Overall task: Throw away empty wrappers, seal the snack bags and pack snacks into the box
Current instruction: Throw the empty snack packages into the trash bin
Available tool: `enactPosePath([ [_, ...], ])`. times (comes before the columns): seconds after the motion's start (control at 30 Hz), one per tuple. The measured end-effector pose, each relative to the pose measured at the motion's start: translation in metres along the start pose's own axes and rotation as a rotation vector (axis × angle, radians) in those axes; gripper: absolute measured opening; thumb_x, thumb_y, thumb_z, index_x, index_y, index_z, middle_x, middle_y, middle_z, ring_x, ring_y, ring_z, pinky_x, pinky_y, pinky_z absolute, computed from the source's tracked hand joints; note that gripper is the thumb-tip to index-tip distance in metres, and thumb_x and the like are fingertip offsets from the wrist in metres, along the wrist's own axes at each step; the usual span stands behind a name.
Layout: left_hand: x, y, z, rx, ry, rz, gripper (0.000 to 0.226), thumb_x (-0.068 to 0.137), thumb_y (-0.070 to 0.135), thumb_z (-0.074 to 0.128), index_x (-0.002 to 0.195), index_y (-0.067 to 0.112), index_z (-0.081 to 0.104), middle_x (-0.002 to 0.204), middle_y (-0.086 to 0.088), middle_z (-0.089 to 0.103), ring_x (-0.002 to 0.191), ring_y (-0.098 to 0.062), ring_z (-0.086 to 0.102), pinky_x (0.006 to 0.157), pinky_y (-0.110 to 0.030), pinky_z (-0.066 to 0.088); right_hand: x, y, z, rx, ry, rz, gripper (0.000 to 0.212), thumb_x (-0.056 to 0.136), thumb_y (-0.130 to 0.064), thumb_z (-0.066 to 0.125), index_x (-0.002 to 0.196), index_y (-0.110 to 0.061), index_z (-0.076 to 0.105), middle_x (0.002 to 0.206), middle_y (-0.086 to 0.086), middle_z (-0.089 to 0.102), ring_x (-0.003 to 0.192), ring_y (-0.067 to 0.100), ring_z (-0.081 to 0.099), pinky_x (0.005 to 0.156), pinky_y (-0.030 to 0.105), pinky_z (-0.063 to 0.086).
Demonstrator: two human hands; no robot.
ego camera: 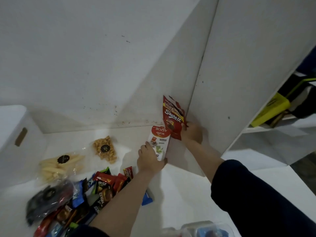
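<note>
In the head view, the left hand (150,159) grasps the Astor box (159,142) and the right hand (193,132) pinches the red pouch (172,117), both upright in the box corner (189,106). From the left hand, the box's long axis runs toward 1 o'clock, the pouch touching it at 2 o'clock, nearer the right hand.

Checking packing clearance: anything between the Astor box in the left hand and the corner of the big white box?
Yes. The red Beng-Beng bag, held by the right hand, stands in that corner just beyond the Astor box, which the left hand grips.
</note>
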State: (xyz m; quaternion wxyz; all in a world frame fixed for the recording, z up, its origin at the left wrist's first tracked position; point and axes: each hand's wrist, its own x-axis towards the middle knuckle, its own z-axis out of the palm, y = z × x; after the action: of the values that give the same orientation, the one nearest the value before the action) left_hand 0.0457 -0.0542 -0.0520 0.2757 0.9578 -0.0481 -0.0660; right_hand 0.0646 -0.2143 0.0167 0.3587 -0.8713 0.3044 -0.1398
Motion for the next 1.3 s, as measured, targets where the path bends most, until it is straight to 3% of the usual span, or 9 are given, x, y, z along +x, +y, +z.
enactPosePath([
  [0.2,-0.064,0.003,-0.045,0.034,0.146,-0.060,0.105,0.068,0.060,0.069,0.141,0.004,0.020,0.129,-0.012,0.038,0.121,-0.028,0.038,0.087,-0.039,0.047,-0.063,-0.012,-0.052,0.081,-0.007,-0.188,0.032,0.097,-0.026,0.047,0.120,-0.014,0.065,0.103,0.010,0.072,0.087,0.029,0.066,0.062,0.023,0.039],
  [0.33,-0.128,-0.003,-0.070,-0.010,0.258,-0.169,0.098,0.066,0.062,0.069,0.134,0.004,0.029,0.129,-0.014,0.039,0.121,-0.030,0.041,0.087,-0.041,0.048,-0.126,-0.008,-0.080,0.148,-0.035,-0.308,0.028,0.095,-0.023,0.050,0.112,-0.011,0.069,0.098,0.011,0.073,0.084,0.030,0.066,0.064,0.027,0.047],
  [0.47,-0.206,-0.022,-0.084,-0.023,0.372,-0.263,0.094,0.066,0.061,0.072,0.129,0.003,0.034,0.126,-0.015,0.040,0.115,-0.029,0.046,0.082,-0.036,0.047,-0.196,0.001,-0.096,0.193,-0.121,-0.431,0.025,0.094,-0.022,0.054,0.101,-0.006,0.072,0.093,0.013,0.074,0.077,0.028,0.064,0.059,0.023,0.035],
  [0.57,-0.266,-0.048,-0.091,-0.035,0.427,-0.376,0.092,0.067,0.059,0.072,0.129,0.004,0.033,0.126,-0.013,0.038,0.115,-0.028,0.045,0.079,-0.036,0.047,-0.250,0.004,-0.099,0.209,-0.222,-0.511,0.026,0.094,-0.023,0.054,0.099,-0.006,0.072,0.091,0.010,0.074,0.070,0.020,0.058,0.053,0.020,0.035],
  [0.7,-0.340,-0.091,-0.101,-0.057,0.503,-0.568,0.090,0.064,0.059,0.074,0.124,0.003,0.036,0.119,-0.013,0.041,0.110,-0.028,0.048,0.079,-0.039,0.050,-0.313,0.001,-0.087,0.221,-0.393,-0.595,0.023,0.093,-0.021,0.055,0.092,-0.006,0.073,0.085,0.012,0.073,0.075,0.027,0.064,0.061,0.030,0.046],
  [0.83,-0.407,-0.134,-0.117,-0.085,0.575,-0.738,0.086,0.066,0.058,0.073,0.121,0.003,0.038,0.118,-0.013,0.042,0.109,-0.029,0.049,0.079,-0.037,0.049,-0.373,-0.016,-0.068,0.158,-0.494,-0.724,0.025,0.093,-0.021,0.056,0.086,-0.001,0.070,0.084,0.013,0.072,0.072,0.027,0.060,0.054,0.028,0.035],
  [1.0,-0.488,-0.194,-0.134,-0.102,0.654,-0.892,0.091,0.067,0.061,0.070,0.128,0.002,0.035,0.124,-0.014,0.041,0.112,-0.032,0.047,0.091,-0.042,0.048,-0.454,-0.047,-0.035,0.136,-0.643,-0.859,0.026,0.092,-0.027,0.056,0.093,-0.008,0.073,0.087,0.011,0.073,0.079,0.029,0.064,0.063,0.033,0.048],
  [1.17,-0.572,-0.249,-0.150,-0.133,0.723,-1.074,0.092,0.068,0.065,0.066,0.128,0.004,0.035,0.121,-0.013,0.042,0.111,-0.032,0.048,0.080,-0.041,0.046,-0.550,-0.076,0.000,0.137,-0.814,-0.936,0.024,0.092,-0.026,0.054,0.093,-0.010,0.072,0.089,0.009,0.074,0.081,0.028,0.065,0.062,0.027,0.041],
  [1.3,-0.636,-0.294,-0.160,-0.126,0.694,-1.195,0.090,0.068,0.068,0.064,0.127,0.004,0.037,0.121,-0.012,0.044,0.111,-0.034,0.052,0.083,-0.039,0.046,-0.627,-0.083,0.030,0.093,-0.924,-0.950,0.023,0.092,-0.027,0.053,0.093,-0.014,0.073,0.089,0.008,0.074,0.082,0.028,0.065,0.063,0.028,0.045],
])
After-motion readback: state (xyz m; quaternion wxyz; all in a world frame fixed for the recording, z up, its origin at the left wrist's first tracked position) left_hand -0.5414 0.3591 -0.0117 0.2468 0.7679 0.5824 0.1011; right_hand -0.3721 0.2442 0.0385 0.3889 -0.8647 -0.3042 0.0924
